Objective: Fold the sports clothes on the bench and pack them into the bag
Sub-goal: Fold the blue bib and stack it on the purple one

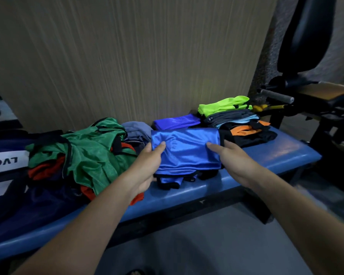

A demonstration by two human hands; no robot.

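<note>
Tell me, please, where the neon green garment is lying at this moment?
In the head view, the neon green garment lies on top of the folded stack at the bench's far right end, right of the folded blue garment.

Blue garment (187, 149): glossy, satin-like cloth with a fine sheen, trimmed in matt black. Green bib (91, 153): dull mesh-textured cloth, creased; neon yellow top (222, 105) is smooth synthetic cloth. Desk (276, 153): blue padded covering, smooth with a faint shine; wall panel (127, 56) shows matt, vertically streaked grain.
</note>
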